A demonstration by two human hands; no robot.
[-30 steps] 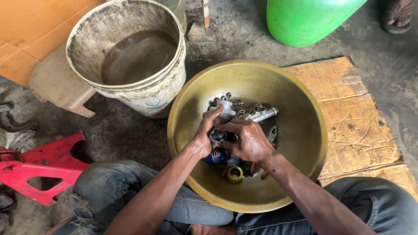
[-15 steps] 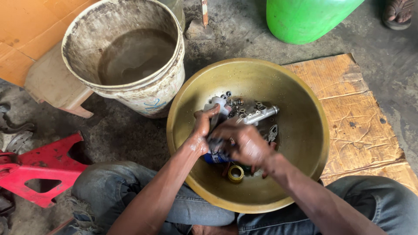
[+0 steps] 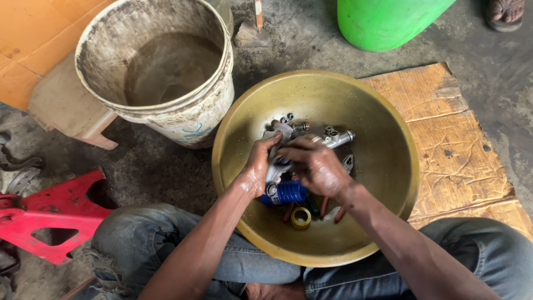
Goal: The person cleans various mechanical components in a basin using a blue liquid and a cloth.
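While both hands work low in the bowl, the scene reads as follows
Step in hand: cleaning a small metal part (image 3: 276, 168) over the brass-coloured bowl (image 3: 383, 166) (a judgement from the wet, oily look of things)
Left hand (image 3: 256, 166): wrapped around the part at about 9 o'clock of the bowl's middle
Right hand (image 3: 317, 165): fingers curled over the top of the same part, rubbing or gripping it; I cannot tell which
Next move calls for: a firm hold, since the part looks slippery
Other parts: silver cylinder body (image 3: 333, 139) at 12 o'clock, blue ribbed piece (image 3: 286, 193) and yellow ring (image 3: 300, 218) at 6 o'clock
Surface: worn cardboard (image 3: 455, 150) on grimy concrete floor (image 3: 166, 166)
Room: dirty bucket (image 3: 161, 72) at 10 o'clock, green drum (image 3: 388, 22) at 1 o'clock, red metal stand (image 3: 50, 214) at 8 o'clock
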